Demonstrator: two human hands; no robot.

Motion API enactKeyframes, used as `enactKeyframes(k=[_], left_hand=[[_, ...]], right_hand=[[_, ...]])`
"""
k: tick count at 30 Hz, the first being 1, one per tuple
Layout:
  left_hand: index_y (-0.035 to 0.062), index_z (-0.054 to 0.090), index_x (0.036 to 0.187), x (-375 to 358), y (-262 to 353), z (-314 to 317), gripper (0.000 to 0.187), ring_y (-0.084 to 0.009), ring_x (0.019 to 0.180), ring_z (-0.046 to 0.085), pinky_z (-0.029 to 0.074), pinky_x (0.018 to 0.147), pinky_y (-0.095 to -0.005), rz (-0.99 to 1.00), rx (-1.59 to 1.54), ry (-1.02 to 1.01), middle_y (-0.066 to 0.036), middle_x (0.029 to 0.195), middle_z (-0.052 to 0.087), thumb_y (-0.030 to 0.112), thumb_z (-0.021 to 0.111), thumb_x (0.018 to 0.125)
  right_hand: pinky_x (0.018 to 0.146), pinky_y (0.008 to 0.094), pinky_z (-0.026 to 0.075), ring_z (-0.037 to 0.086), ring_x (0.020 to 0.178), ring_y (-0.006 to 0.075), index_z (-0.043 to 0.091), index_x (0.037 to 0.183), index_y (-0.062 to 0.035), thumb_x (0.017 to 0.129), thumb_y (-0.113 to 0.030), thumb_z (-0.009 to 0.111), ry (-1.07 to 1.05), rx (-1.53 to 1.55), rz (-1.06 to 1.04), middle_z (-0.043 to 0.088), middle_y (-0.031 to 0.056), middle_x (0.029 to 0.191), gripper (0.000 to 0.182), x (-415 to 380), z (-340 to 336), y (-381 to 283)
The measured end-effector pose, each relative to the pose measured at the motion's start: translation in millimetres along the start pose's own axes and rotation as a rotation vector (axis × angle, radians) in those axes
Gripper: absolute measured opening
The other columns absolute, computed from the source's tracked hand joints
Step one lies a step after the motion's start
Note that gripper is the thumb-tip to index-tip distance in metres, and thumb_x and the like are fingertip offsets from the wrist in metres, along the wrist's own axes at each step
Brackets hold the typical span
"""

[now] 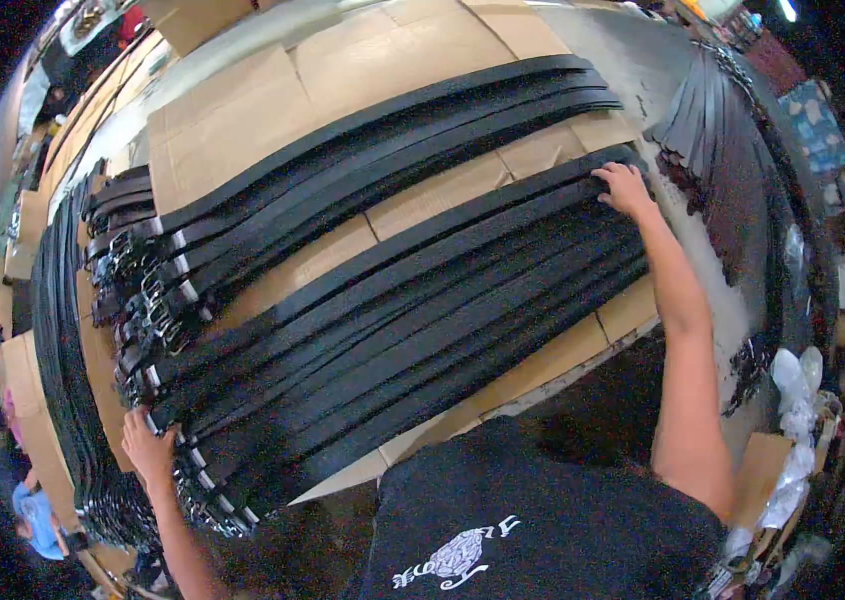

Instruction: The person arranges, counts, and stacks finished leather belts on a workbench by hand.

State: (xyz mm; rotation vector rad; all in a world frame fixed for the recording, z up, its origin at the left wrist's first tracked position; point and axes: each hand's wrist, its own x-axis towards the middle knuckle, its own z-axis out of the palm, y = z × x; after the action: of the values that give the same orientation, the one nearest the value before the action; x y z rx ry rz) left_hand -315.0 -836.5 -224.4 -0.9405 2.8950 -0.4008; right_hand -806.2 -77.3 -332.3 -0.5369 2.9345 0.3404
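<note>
Near belts: Black belts (423, 300) lie side by side in a broad slanting row on flattened cardboard (333, 245), directly before the person.
Buckle end: Metal buckles (158, 310) and pale bands (197, 458) crowd the row's left end.
Left hand: At that buckle end, the left hand (148, 447) is partly open, thumb apart from the fingers, touching the belts' edge; whether it pinches one cannot be told.
Right hand: At the opposite end, the right hand (626, 188) is loosely curved and partly open, fingertips on the upper belts, with no closed hold visible.
Far belts: A second black group (393, 135) lies beyond, a strip of cardboard between the two.
Left side: A dense dark bundle (63, 350) runs along the cardboard's edge.
Right side: Loose dark straps (723, 160) spread over a grey surface (633, 50).
Containers: Clear plastic wrapping (793, 440) stands beside brown cardboard at lower right; its contents are unclear.
Lower left: Another person in a light-blue top (38, 520) is partly visible.
</note>
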Motion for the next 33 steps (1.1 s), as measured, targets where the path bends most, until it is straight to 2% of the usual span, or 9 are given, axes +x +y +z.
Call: enactKeyframes(k=[2,5,9,11,15,21,26,30,33], left_hand=[[0.0051,0.045,0.120,3.9,5.6,-0.6,0.081,-0.0322,0.115,0.044,0.036,0.095,-0.0449,-0.106,0.017,-0.014,-0.012,0.121,0.048,0.035,0.083,0.056],[0.0062,0.044,0.123,10.4,28.4,-23.1,0.087,-0.0326,0.123,0.039,0.033,0.101,-0.0453,0.117,0.025,0.210,-0.012,0.128,0.044,0.031,0.085,0.051],[0.0120,0.037,0.137,28.2,48.0,-36.1,0.106,-0.0330,0.126,0.036,0.026,0.108,-0.0476,0.476,0.030,0.148,-0.012,0.133,0.042,0.029,0.086,0.045],[0.0123,0.043,0.134,38.2,34.3,-18.5,0.100,-0.0320,0.123,0.038,0.028,0.106,-0.0474,0.474,-0.041,0.071,-0.010,0.127,0.046,0.033,0.085,0.046],[0.0115,0.050,0.127,36.2,32.2,-27.3,0.090,-0.0320,0.118,0.043,0.031,0.102,-0.0452,0.455,-0.080,0.036,-0.010,0.121,0.050,0.040,0.083,0.049],[0.0131,0.049,0.128,42.7,15.1,-23.3,0.097,-0.0324,0.119,0.044,0.033,0.101,-0.0449,0.463,-0.241,-0.003,-0.013,0.126,0.050,0.043,0.084,0.042],[0.0168,0.046,0.132,43.2,-3.1,-15.8,0.093,-0.0324,0.118,0.044,0.032,0.101,-0.0438,0.387,-0.259,-0.043,-0.011,0.120,0.050,0.058,0.077,0.054],[0.0159,0.049,0.128,53.3,-15.4,6.3,0.049,-0.0335,0.109,0.049,0.037,0.095,-0.0430,0.371,-0.509,0.061,-0.016,0.110,0.054,0.039,0.058,0.086],[0.0117,0.060,0.114,58.9,-23.6,11.9,0.038,-0.0335,0.104,0.052,0.039,0.092,-0.0426,0.392,-0.492,0.113,-0.013,0.103,0.058,0.034,0.062,0.084]], right_hand=[[0.105,0.0500,0.029,0.045,0.121,0.0256,0.055,0.124,-0.0194,0.070,-0.020,0.075,0.059,-0.052,0.017,0.052,0.0069,0.126,0.058,2.2,10.0,6.6],[0.106,0.0535,0.027,0.046,0.121,0.0250,0.057,0.123,-0.0216,0.075,-0.017,0.069,0.082,-0.090,0.061,0.053,0.0040,0.126,0.050,-3.0,4.4,1.7],[0.106,0.0578,0.025,0.046,0.120,0.0255,0.057,0.122,-0.0218,0.080,-0.016,0.062,0.128,-0.113,0.102,0.055,0.0024,0.124,0.044,2.9,7.5,-4.0],[0.106,0.0590,0.024,0.046,0.120,0.0271,0.057,0.122,-0.0215,0.081,-0.015,0.059,0.142,-0.131,0.115,0.055,0.0035,0.124,0.042,2.2,10.1,-6.5],[0.106,0.0563,0.025,0.039,0.127,0.0289,0.051,0.127,-0.0188,0.068,-0.023,0.075,0.143,-0.221,0.211,0.048,0.0080,0.132,0.064,4.2,10.2,-14.9],[0.109,0.0532,0.022,0.034,0.131,0.0324,0.051,0.127,-0.0166,0.067,-0.025,0.077,0.251,-0.033,-0.068,0.045,0.0104,0.135,0.065,-41.5,-20.9,-104.5],[0.109,0.0510,0.023,0.038,0.127,0.0332,0.055,0.121,-0.0123,0.072,-0.022,0.073,0.344,0.278,-0.177,0.049,0.0115,0.129,0.053,-123.6,-24.6,-192.1],[0.106,0.0475,0.028,0.043,0.122,0.0330,0.059,0.113,-0.0090,0.074,-0.020,0.071,0.443,0.516,-0.145,0.053,0.0110,0.123,0.042,-209.5,-1.9,-250.2],[0.101,0.0437,0.034,0.048,0.114,0.0329,0.061,0.106,-0.0060,0.075,-0.016,0.070,0.450,0.723,-0.012,0.056,0.0111,0.115,0.034,-274.9,7.6,-285.0]])
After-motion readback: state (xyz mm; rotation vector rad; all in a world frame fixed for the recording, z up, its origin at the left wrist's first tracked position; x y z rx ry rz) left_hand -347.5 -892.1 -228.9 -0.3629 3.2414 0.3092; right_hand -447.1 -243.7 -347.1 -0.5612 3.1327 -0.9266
